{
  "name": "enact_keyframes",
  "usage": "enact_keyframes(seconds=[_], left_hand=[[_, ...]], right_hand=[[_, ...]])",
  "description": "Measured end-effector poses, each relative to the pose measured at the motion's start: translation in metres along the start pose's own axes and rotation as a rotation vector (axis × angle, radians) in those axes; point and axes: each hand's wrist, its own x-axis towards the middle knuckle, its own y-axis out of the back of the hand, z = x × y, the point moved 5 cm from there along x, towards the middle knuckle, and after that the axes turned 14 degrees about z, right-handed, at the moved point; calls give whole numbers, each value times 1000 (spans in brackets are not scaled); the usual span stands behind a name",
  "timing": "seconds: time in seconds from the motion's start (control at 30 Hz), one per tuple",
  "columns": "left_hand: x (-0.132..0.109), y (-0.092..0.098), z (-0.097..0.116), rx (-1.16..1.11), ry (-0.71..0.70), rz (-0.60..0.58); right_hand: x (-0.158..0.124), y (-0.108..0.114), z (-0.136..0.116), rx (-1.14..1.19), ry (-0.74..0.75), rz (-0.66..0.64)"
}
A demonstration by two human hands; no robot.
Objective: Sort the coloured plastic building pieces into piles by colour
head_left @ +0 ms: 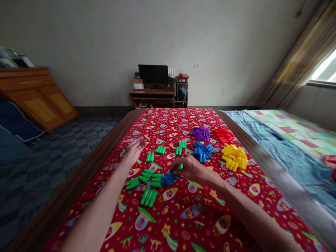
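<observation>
My right hand (pixel 191 168) is closed in a pinch on a blue plastic block (pixel 168 178) made of joined tubes. That block lies against the right end of a green plastic block (pixel 156 180); whether they are joined I cannot tell. My left hand (pixel 135 150) hovers flat with its fingers stretched out, holding nothing, nearest to a small green block (pixel 150 157). Several more green blocks lie scattered about, among them a near one (pixel 149 197), a left one (pixel 132 183) and a far one (pixel 181 144). Another green piece is partly hidden behind my right fingers.
Sorted piles of blocks stand on the right: purple (pixel 200 133), red (pixel 223 135), blue (pixel 202 151) and yellow (pixel 234 156). A red patterned cloth (pixel 193 224) covers the table. Beyond it are a monitor (pixel 154 75) on a desk, a bed (pixel 278 140) at right and a wooden cabinet (pixel 39 98) at left.
</observation>
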Motion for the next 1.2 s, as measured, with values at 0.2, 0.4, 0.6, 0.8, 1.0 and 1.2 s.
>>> enact_keyframes(seconds=[0.2,0.4,0.6,0.8,1.0,1.2], left_hand=[[-1,0,1,-7,13,11],[-2,-1,2,-4,8,12],[2,1,0,10,-13,-9],[0,0,1,5,-22,-12],[-1,-1,1,8,-19,-6],[1,0,0,8,-13,0]], right_hand=[[2,92,55,-353,-182,503],[-18,117,91,-613,-295,490],[-6,95,49,-504,-151,588],[-22,-32,-11,-405,217,-62],[-23,-53,-18,-592,230,-135],[-6,40,-3,-667,114,271]])
